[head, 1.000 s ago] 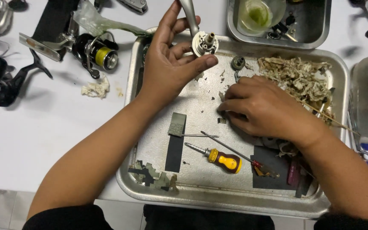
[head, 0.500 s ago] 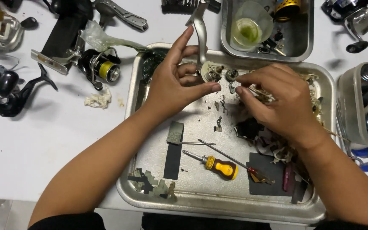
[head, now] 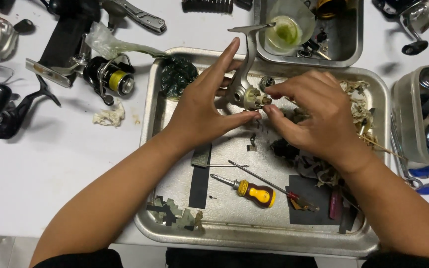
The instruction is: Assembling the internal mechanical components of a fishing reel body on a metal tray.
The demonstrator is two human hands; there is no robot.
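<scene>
over the tray (head: 175, 233), the left hand (head: 202, 111) gripped the reel body (head: 244, 82), fingers partly spread; the right hand (head: 314, 116) pinched a small gear (head: 266, 82) at it.

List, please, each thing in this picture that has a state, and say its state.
left hand: holds the silver reel body above the tray.
right hand: fingertips pinch at the reel body's small end.
yellow-handled screwdriver: lies flat in the metal tray, untouched.
black and yellow reel: lies on the white table, outside the tray.
</scene>
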